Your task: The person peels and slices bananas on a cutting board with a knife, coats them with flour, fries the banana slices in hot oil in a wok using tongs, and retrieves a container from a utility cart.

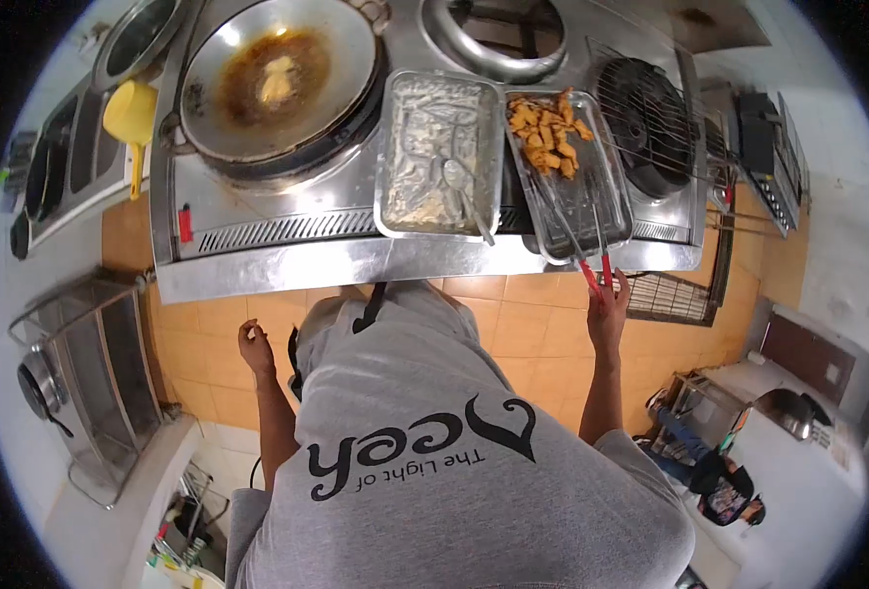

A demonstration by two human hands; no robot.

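My right hand is closed around the red handles of metal tongs. The tongs' arms reach over a metal tray, spread apart, with nothing seen between them. Golden-brown fried pieces lie at that tray's far end. To its left, a second tray is smeared with pale batter and holds a spoon. A large wok contains brown oil with one pale battered piece in it. My left hand hangs beside my body, fingers loosely curled and thumb apart, holding nothing.
The steel stove's front edge runs before me. A wire rack covers a burner on the right; a metal ring is at the back. A yellow dipper hangs left. A person is behind me at right.
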